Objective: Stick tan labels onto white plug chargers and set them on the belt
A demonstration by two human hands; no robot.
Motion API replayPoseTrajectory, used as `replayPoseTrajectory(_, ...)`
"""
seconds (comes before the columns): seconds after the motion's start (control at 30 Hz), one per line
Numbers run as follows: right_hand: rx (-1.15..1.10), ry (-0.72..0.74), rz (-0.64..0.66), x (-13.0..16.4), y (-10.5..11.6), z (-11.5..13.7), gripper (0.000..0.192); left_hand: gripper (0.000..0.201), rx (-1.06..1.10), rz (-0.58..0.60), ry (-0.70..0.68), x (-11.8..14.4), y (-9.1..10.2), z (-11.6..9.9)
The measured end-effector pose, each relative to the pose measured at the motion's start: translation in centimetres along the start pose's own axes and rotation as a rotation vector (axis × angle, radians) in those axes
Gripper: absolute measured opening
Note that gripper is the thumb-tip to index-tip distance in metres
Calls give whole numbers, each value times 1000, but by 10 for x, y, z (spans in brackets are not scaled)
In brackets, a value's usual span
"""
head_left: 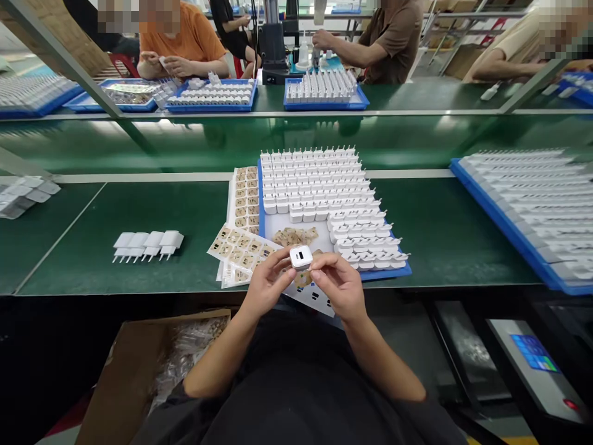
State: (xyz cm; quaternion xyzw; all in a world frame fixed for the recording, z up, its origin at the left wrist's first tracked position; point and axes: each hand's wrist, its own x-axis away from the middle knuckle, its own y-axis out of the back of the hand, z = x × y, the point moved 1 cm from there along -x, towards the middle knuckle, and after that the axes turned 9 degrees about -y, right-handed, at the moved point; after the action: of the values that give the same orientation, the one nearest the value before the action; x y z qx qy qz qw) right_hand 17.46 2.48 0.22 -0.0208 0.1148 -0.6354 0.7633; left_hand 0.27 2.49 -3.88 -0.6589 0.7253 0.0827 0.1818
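Note:
A white USB wall charger [301,254] is held up in front of me, its face with a dark port turned upward. My left hand [270,283] is closed on its left side between thumb and fingers. At the charger's lower right edge, the thumb and fingers of my right hand [341,287] are pinched together; what is between them is too small to make out. Beneath lies a white sheet [315,298] with dark marks. Sticker sheets [243,247] with tan backing are spread left of my hands. Loose tan pieces [295,236] sit on the blue tray [261,204].
Rows of white chargers [315,179] fill much of the tray. Several chargers [147,243] stand on the green bench [78,247] at left. Another loaded tray [500,216] is at right. A cardboard box [125,371] sits below. Co-workers [189,37] work beyond the metal rail.

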Motion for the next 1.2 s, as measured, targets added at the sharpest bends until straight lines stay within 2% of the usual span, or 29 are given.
replayPoseTrajectory(0.13,25,-28,19,3,1,-2,3,45,-201,-2,-117,2,3,-3)
replayPoseTrajectory(0.27,64,-31,-76,0,4,-1,1,50,-433,92,-273,1,5,-12)
replayPoseTrajectory(0.4,109,-61,-119,-5,6,0,1,53,-531,129,-364,-1,4,-20)
replayPoseTrajectory(0.93,149,-57,-103,-5,2,-1,2,55,-573,151,-410,-4,3,-27)
replayPoseTrajectory(1.2,309,-4,-124,-4,-1,3,2,55,-592,147,-420,-3,4,-26)
